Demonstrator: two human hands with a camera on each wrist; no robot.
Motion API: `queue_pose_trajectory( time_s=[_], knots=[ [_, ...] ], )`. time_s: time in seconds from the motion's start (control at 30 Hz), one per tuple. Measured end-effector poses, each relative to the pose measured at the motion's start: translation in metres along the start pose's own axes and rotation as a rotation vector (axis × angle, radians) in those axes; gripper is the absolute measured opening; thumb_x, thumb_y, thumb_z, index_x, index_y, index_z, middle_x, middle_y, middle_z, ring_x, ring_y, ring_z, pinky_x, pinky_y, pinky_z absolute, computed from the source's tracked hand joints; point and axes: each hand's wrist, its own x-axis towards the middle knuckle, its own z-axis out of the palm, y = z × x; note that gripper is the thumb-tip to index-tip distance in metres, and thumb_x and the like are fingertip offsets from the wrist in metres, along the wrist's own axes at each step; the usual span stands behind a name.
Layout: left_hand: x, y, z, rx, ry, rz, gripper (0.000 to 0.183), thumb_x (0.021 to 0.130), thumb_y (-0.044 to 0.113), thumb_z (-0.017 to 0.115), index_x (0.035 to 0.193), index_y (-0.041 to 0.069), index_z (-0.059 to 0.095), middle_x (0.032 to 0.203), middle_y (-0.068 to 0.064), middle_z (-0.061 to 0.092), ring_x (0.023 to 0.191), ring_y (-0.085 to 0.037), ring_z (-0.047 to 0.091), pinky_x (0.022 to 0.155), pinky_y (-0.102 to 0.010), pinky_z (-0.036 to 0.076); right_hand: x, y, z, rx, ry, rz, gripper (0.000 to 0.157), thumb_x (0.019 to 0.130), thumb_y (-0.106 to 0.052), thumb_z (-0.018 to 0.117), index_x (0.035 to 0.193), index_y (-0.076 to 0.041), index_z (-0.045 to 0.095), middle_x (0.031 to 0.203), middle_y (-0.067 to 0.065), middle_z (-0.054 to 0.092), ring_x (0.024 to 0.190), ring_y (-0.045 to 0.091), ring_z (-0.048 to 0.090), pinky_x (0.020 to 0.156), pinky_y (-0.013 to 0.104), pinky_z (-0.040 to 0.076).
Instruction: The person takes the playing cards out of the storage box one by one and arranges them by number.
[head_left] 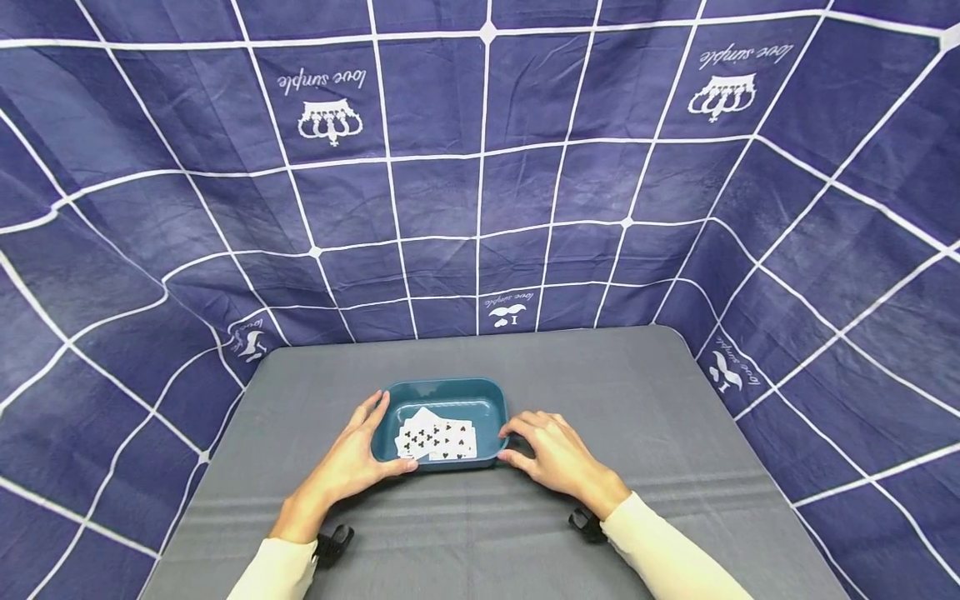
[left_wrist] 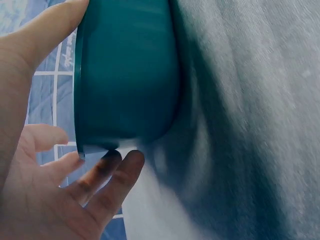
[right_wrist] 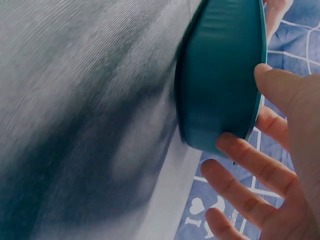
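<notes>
A teal rectangular plastic box (head_left: pixel 448 390) with rounded corners and an open top rests on the table. Inside lie several white playing cards (head_left: pixel 442 435), face up and overlapping, with black club and spade pips. At the box's left end my left hand (head_left: pixel 351 460) grips it, thumb on the near rim and fingers along the side. My right hand (head_left: pixel 551 450) holds the right end between thumb and fingers near the front corner. Both wrist views show the box's outer wall (left_wrist: pixel 127 75), with fingertips (right_wrist: pixel 227 142) against it in the right one; the cards are hidden there.
A grey cloth (head_left: pixel 600 375) with creases covers the table. Dark blue curtains (head_left: pixel 525 192) with white grid lines hang behind it and on both sides. Each wrist wears a black strap (head_left: pixel 587 525).
</notes>
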Motion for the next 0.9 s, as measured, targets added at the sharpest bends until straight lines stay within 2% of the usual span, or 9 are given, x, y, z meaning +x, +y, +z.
queue_pose_trajectory(
  time_s=[0.1, 0.27, 0.67, 0.9],
  knots=[
    [0.003, 0.005, 0.002, -0.003, -0.020, -0.009, 0.142, 0.080, 0.060, 0.106, 0.184, 0.002, 0.029, 0.190, -0.020, 0.029, 0.165, -0.053, 0.051, 0.129, -0.069, 0.048, -0.004, 0.003, -0.002, -0.003, 0.028, 0.003, 0.026, 0.104, -0.049, 0.089, 0.121, -0.029, 0.084, 0.121, -0.012, 0.083, 0.114, 0.016, 0.078, 0.102, 0.052, 0.060],
    [0.010, 0.012, 0.007, -0.010, -0.043, -0.013, 0.148, 0.076, 0.061, 0.108, 0.185, 0.003, 0.027, 0.189, -0.018, 0.028, 0.159, -0.050, 0.058, 0.126, -0.065, 0.052, -0.009, 0.009, -0.006, -0.007, 0.050, 0.025, 0.020, 0.106, -0.049, 0.087, 0.111, -0.030, 0.083, 0.113, -0.012, 0.083, 0.110, 0.014, 0.078, 0.103, 0.052, 0.060],
    [0.021, 0.034, 0.021, 0.049, -0.099, -0.023, 0.153, 0.073, 0.067, 0.107, 0.188, 0.015, 0.021, 0.188, -0.013, 0.028, 0.152, -0.048, 0.064, 0.116, -0.063, 0.059, -0.021, 0.022, -0.015, -0.035, 0.086, 0.062, 0.016, 0.105, -0.044, 0.089, 0.102, -0.030, 0.080, 0.104, -0.008, 0.081, 0.101, 0.011, 0.076, 0.097, 0.050, 0.060],
    [0.025, 0.040, 0.023, 0.071, -0.104, 0.003, 0.154, 0.071, 0.072, 0.106, 0.186, 0.008, 0.026, 0.189, -0.010, 0.030, 0.149, -0.047, 0.066, 0.112, -0.063, 0.062, -0.023, 0.026, -0.020, -0.054, 0.102, 0.061, 0.018, 0.103, -0.041, 0.091, 0.097, -0.030, 0.079, 0.100, -0.010, 0.080, 0.099, 0.011, 0.076, 0.098, 0.050, 0.060]
  ],
)
